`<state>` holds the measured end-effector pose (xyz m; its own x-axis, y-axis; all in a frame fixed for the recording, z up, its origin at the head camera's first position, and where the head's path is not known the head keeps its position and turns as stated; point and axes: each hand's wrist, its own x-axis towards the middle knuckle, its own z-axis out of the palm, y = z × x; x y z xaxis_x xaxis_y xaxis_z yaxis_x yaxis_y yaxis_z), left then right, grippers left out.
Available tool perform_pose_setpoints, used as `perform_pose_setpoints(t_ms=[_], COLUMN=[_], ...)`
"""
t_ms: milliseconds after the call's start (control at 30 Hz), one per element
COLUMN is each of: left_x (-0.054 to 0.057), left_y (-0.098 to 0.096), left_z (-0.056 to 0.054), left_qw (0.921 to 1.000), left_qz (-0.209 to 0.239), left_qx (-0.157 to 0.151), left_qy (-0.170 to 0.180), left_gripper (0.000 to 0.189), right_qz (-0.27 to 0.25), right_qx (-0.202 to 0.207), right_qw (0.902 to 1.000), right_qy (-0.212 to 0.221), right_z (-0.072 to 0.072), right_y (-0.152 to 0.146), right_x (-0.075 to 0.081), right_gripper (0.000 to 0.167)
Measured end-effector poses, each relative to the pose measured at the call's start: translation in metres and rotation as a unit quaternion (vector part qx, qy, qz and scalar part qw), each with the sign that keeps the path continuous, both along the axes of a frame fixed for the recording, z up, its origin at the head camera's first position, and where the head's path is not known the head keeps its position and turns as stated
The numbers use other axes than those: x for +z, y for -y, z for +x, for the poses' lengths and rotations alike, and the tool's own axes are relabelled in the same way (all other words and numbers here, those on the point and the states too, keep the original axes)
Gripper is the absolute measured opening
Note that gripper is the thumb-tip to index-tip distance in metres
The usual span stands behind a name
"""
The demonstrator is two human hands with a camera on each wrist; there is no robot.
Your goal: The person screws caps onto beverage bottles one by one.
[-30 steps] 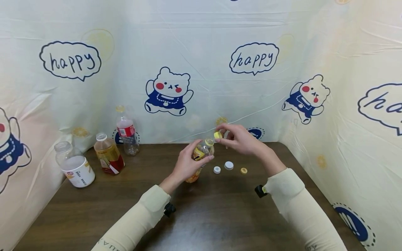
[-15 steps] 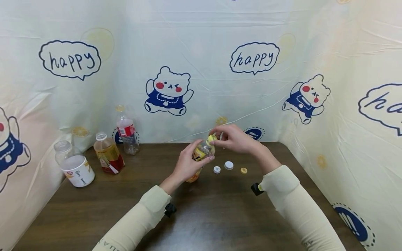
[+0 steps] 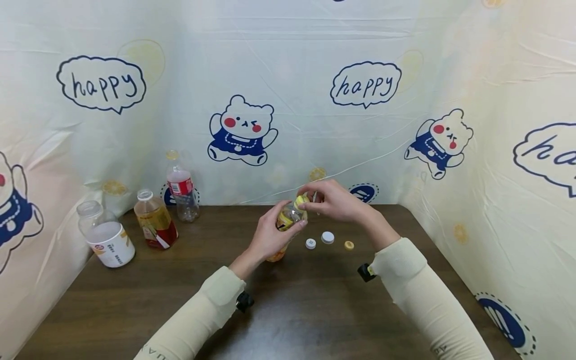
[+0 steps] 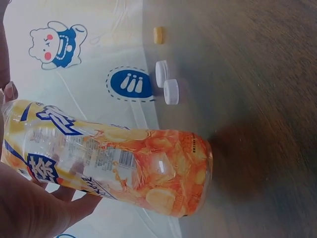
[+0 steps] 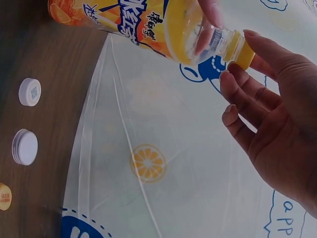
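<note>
My left hand point(image 3: 268, 232) grips a clear plastic iced tea bottle point(image 4: 163, 168) with an orange and yellow label around its upper body. The bottle leans, its mouth up and its base close over the table, as the left wrist view shows. My right hand point(image 3: 337, 201) pinches a yellow bottle cap point(image 5: 243, 53) between thumb and fingers, right at the mouth of the bottle. Clear neck shows below the cap in the right wrist view. Near the bottle lie a small white cap point(image 3: 310, 243), a larger white cap point(image 3: 327, 237) and an orange-yellow cap point(image 3: 349, 245).
Three uncapped containers stand on the left of the brown table point(image 3: 310, 310): a wide-mouthed jar point(image 3: 112, 246) with a white label, a bottle point(image 3: 156, 222) with a red and gold label, and a clear bottle point(image 3: 182, 192) with a red label. A printed curtain point(image 3: 297, 125) rises behind the table.
My right hand has moved left and slightly down, bringing the yellow cap from beside the bottle onto its mouth. My left hand and the bottle have stayed nearly still.
</note>
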<state>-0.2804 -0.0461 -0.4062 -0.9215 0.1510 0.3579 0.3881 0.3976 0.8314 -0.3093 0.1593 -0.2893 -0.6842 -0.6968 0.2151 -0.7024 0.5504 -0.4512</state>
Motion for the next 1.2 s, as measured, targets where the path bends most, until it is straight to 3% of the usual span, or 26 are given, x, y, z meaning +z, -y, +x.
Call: perform_pose_setpoints(t_ms=[433, 733, 1200], left_x=[0.001, 0.000, 0.001], left_y=[-0.005, -0.001, 0.000], left_z=[0.000, -0.001, -0.001], left_qw=[0.9998, 0.9999, 0.9996], left_qz=[0.000, 0.001, -0.003], left_qx=[-0.017, -0.003, -0.013], left_qy=[-0.010, 0.011, 0.024], left_gripper=[0.054, 0.059, 0.059], right_qz=[0.033, 0.039, 0.072], right_qx=[-0.016, 0.002, 0.015], right_qw=[0.9983, 0.9992, 0.9967], right_qy=[0.045, 0.014, 0.035], right_z=[0.003, 0.000, -0.001], right_y=[-0.006, -0.003, -0.002], right_x=[0.010, 0.009, 0.020], right_gripper=[0.055, 0.034, 0.028])
